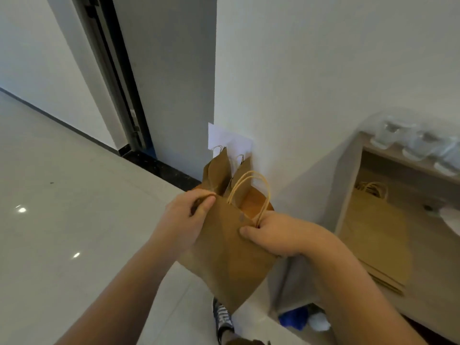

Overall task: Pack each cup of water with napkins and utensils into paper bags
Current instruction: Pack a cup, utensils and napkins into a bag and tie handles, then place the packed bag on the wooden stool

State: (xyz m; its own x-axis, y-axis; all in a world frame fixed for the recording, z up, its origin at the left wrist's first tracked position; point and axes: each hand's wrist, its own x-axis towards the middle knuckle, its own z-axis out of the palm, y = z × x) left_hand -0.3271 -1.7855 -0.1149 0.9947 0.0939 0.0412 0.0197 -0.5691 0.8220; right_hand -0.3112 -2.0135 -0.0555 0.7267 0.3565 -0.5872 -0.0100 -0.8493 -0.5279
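At the frame's centre, the left hand (184, 220) is pinching the rim of the brown paper bag (224, 255). The right hand (273, 232), fingers curled, is gripping the opposite edge. Clear cups (398, 143) are standing at upper right.

Wooden table (430, 250): stack of flat paper bags (373, 232); water cups (418, 145) on raised back shelf (398, 160).

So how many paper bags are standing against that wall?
2: the corner bag at the wall edge and the second bag just right of it, both behind the held paper bag, which may hide more.
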